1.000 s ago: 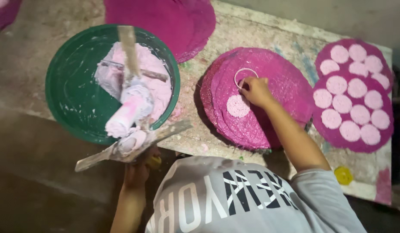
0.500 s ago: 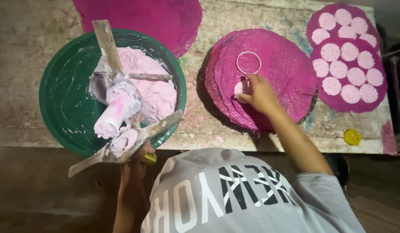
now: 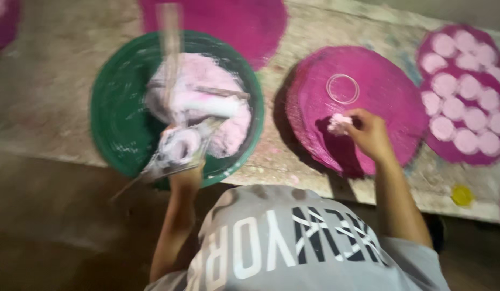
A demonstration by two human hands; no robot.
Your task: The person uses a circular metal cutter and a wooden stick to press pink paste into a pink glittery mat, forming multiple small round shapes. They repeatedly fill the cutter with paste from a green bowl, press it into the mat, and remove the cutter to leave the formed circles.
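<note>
a: nearest the camera, what's there?

b: a grey printed shirt (image 3: 293, 248), both arms reaching away from it over the worn table edge (image 3: 56, 145).

a: the left hand?

b: the left hand (image 3: 186, 173) sits at the near rim of the green basin (image 3: 112, 108), closed round the near end of a flat wooden scraper (image 3: 171, 156) loaded with pale pink paste (image 3: 196, 102). it's blurred, so the exact finger wrap i cannot tell. the scraper's long axis runs from near-left up toward the basin's middle.

a: and the right?

b: the right hand (image 3: 368, 132) is over the magenta round mat (image 3: 384, 91), fingertips pinched on a small lump of pink dough (image 3: 339, 124), which touches the mat's near-left part.

a: how does the ring lie from it?

b: the thin round ring mould (image 3: 342, 88) lies flat on the same mat, just beyond the lump and almost straight ahead of it, close but apart. the right hand is by far the nearer one; the left is off across the basin.

a: farther out?

b: to the right, a mat (image 3: 449, 148) holding rows of pale pink discs (image 3: 454, 108); another magenta mat (image 3: 228, 21) at the far edge; a small yellow cap (image 3: 461, 195) near the table's front right.
</note>
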